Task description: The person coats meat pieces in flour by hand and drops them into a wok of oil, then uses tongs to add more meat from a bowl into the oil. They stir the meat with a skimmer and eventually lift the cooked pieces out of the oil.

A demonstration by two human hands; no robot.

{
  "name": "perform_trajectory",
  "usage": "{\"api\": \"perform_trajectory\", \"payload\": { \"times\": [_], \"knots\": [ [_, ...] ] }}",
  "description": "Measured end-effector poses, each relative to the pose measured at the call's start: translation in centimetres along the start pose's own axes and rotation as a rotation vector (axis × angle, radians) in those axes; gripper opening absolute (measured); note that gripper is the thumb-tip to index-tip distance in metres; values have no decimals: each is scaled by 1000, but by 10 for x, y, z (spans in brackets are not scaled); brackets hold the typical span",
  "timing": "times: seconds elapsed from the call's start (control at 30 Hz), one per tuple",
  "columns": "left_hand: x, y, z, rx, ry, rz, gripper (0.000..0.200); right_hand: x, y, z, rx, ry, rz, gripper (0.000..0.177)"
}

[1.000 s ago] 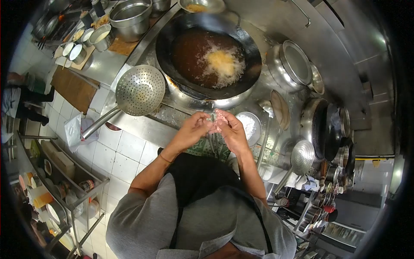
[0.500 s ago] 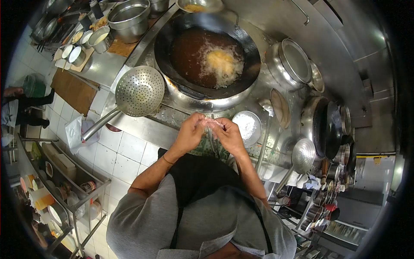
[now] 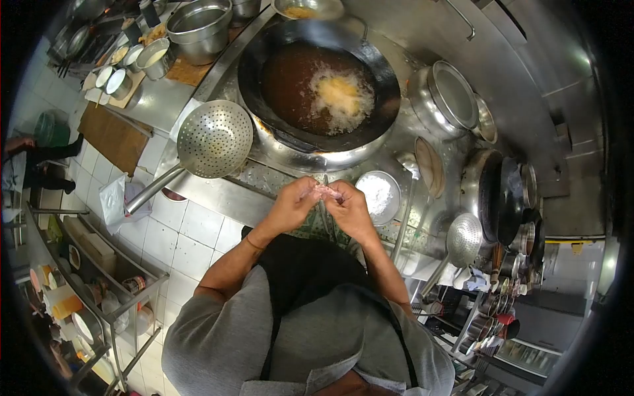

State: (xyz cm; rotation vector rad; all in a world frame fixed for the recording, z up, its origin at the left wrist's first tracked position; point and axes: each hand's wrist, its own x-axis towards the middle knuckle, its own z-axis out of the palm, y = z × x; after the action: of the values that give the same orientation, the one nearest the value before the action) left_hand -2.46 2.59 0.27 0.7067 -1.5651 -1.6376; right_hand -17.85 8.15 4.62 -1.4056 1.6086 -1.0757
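Between my two hands, just in front of the stove, I hold a small pinkish piece of raw meat (image 3: 326, 191). My left hand (image 3: 295, 202) pinches its left end, and my right hand (image 3: 350, 208) pinches the right end. Beside my right hand stands a metal bowl of white powder (image 3: 378, 196). Beyond my hands a large black wok (image 3: 254, 99) holds dark oil. A golden piece of food (image 3: 340, 94) bubbles in that oil.
A big perforated skimmer (image 3: 214, 140) lies left of the wok, its handle over the floor. A smaller skimmer (image 3: 464, 239) rests at the right. Steel pots (image 3: 198, 30) stand back left. Far left, another person's leg (image 3: 56, 155) shows.
Both hands remain nearly in place, with the meat pinched between them; the fingers have shifted slightly. Foam around the frying food has changed shape a little.
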Motion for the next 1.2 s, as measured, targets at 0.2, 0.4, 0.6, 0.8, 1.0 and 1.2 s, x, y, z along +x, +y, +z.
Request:
{"api": "perform_trajectory", "payload": {
  "times": [0.2, 0.4, 0.6, 0.8, 1.0, 1.2],
  "knots": [
    [-1, 17, -3, -73, -37, -150, 15, 8, 6, 8, -89, 127, -89, 9],
    [-9, 22, -1, -93, -34, -65, 12, 26, 53, -17, 154, 233, 168, 12],
    [-3, 4, -15, -674, 18, -282, 13, 19, 86, -30, 919, 51, 228, 22],
    [0, 26, -17, -788, 109, -354, 10, 15, 35, -19, 1186, 92, 349, 24],
    [0, 26, -26, -895, 67, -352, 21, 7, 31, -31, 1578, -53, 579, 12],
    [2, 35, -24, -990, 135, -404, 23, -10, 44, -16, 1535, -166, 588, 25]
  ]
}}
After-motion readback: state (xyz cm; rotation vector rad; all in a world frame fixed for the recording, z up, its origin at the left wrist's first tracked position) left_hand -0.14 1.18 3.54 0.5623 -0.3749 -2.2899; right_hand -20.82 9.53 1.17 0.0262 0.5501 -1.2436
